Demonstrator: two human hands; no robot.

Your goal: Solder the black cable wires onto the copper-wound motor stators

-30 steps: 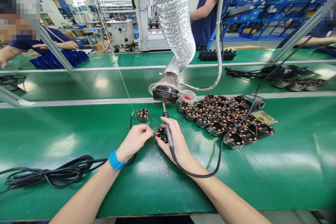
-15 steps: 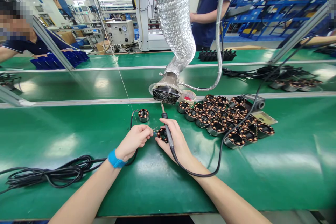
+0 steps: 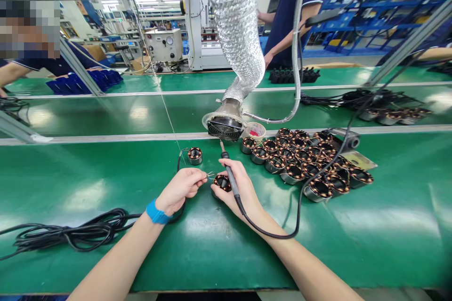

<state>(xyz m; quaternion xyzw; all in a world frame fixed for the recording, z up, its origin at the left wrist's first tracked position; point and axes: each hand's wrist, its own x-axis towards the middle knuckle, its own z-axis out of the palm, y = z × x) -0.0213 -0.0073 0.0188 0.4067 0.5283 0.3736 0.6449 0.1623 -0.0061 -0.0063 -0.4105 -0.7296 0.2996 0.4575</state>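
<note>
My left hand (image 3: 181, 190), with a blue band at the wrist, pinches the thin stripped wires (image 3: 210, 175) at the end of a black cable. Just right of the wire tips, my right hand (image 3: 243, 190) has its fingers around a round copper-wound stator (image 3: 222, 182) on the green table. The same hand carries a soldering iron (image 3: 231, 178), its tip pointing up and away below a black fan (image 3: 225, 129). Another stator (image 3: 194, 155) stands alone behind my left hand.
Many stators (image 3: 293, 172) stand grouped at the right, beside a metal bracket (image 3: 348, 138). A coiled black cable (image 3: 70, 234) lies at the left. A silver duct (image 3: 236, 23) hangs overhead. Two people work across the table.
The wire ends and the held stator sit slightly apart, where they met before. The person behind the duct has lowered a hand toward the black parts. The view has shifted slightly.
</note>
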